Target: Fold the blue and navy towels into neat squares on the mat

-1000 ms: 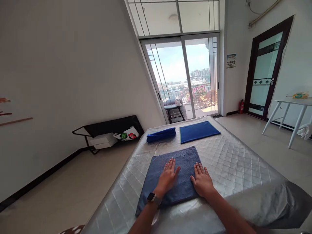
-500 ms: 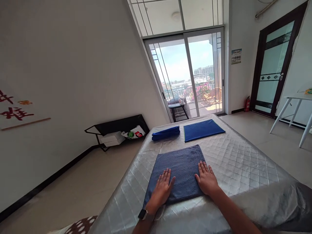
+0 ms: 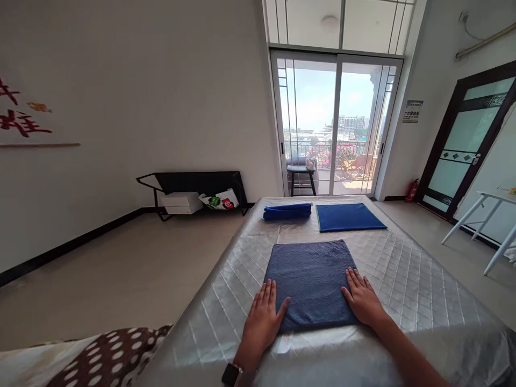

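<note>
A grey-blue towel point(image 3: 312, 285), folded into a flat square, lies on the silver quilted cover point(image 3: 399, 269). My left hand point(image 3: 264, 317) rests flat over the towel's left edge, its fingers straight and the thumb spread onto the cloth. On the opposite side, my right hand point(image 3: 363, 295) lies flat over the right edge, fingers extended. Neither hand grips anything. Farther back, a rolled or bunched blue cloth point(image 3: 287, 211) sits beside a flat blue cloth point(image 3: 350, 217) with a green edge.
A low black rack point(image 3: 197, 185) with a white box point(image 3: 181, 203) stands by the left wall. Brown polka-dot fabric point(image 3: 108, 357) lies at the lower left. Sliding glass doors point(image 3: 336, 123) are behind the bed-like surface, and a white table point(image 3: 495, 199) stands right.
My head view has levelled and shifted. My left hand has slid outward from the towel's surface to its left edge. The right hand stays by the right edge.
</note>
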`<state>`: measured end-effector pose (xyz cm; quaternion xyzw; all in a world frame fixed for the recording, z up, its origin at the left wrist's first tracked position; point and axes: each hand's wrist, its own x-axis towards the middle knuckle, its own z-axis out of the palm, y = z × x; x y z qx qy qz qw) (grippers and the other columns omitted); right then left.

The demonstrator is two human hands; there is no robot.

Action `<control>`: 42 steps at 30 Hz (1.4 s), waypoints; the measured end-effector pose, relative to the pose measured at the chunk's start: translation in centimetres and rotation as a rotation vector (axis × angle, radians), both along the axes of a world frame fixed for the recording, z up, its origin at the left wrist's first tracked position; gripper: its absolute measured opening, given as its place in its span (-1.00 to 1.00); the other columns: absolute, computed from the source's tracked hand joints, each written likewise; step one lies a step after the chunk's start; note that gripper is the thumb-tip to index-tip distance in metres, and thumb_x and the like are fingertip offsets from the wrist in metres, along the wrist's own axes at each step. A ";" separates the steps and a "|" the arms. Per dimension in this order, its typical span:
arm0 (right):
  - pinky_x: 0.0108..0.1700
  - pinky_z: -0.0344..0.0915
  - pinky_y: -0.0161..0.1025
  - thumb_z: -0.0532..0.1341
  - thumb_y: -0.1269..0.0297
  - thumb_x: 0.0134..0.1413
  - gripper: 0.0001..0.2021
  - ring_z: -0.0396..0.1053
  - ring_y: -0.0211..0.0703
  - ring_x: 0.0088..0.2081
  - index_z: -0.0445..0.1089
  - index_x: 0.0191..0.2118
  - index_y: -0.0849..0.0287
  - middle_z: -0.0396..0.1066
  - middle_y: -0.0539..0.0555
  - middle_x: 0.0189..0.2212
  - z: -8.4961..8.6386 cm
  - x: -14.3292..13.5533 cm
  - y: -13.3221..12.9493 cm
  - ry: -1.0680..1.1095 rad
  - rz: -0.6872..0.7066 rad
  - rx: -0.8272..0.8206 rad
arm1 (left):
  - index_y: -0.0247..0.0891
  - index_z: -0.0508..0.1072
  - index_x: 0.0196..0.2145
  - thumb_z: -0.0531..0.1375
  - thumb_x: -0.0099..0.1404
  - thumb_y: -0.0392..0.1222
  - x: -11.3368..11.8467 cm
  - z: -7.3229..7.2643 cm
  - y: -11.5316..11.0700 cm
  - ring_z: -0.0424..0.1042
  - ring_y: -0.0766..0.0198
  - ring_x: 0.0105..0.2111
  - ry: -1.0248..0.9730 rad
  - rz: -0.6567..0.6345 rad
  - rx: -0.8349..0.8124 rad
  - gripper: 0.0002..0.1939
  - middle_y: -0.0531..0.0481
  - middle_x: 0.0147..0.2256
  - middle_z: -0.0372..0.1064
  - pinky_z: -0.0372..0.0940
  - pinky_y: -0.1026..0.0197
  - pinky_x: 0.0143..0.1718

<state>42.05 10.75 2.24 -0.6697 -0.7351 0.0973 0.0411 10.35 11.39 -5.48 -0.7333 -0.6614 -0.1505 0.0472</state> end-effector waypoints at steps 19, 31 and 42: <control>0.41 -0.17 0.01 -0.16 0.10 0.40 -0.37 -0.27 -0.10 0.45 -0.17 0.45 0.30 -0.18 0.18 0.44 -0.5 -0.3 -2.9 -0.030 -0.025 -0.030 | -0.39 0.16 0.35 -0.22 0.46 0.24 4.2 2.2 -1.3 -0.03 -0.04 0.39 0.025 -0.122 0.044 -0.22 -0.24 0.37 0.03 -0.03 -0.16 0.38; 0.41 -0.21 0.01 -0.20 0.10 0.39 -0.36 -0.30 -0.10 0.46 -0.21 0.46 0.30 -0.23 0.17 0.45 0.0 -0.4 -3.2 -0.028 -0.021 -0.042 | -0.40 0.15 0.35 -0.16 0.46 0.21 6.6 3.3 -2.4 0.00 -0.03 0.38 0.086 -0.207 -0.111 -0.26 -0.25 0.37 -0.02 0.02 -0.16 0.35; 0.42 -0.29 0.03 -0.27 -0.01 0.41 -0.34 -0.26 -0.08 0.45 -0.14 0.46 0.25 -0.15 0.18 0.44 2.3 -0.2 -1.2 -0.142 0.022 -0.038 | -0.39 0.16 0.35 -0.13 0.46 0.19 7.3 4.4 -3.0 0.01 -0.02 0.38 0.039 -0.193 -0.108 -0.27 -0.23 0.38 -0.03 0.02 -0.13 0.36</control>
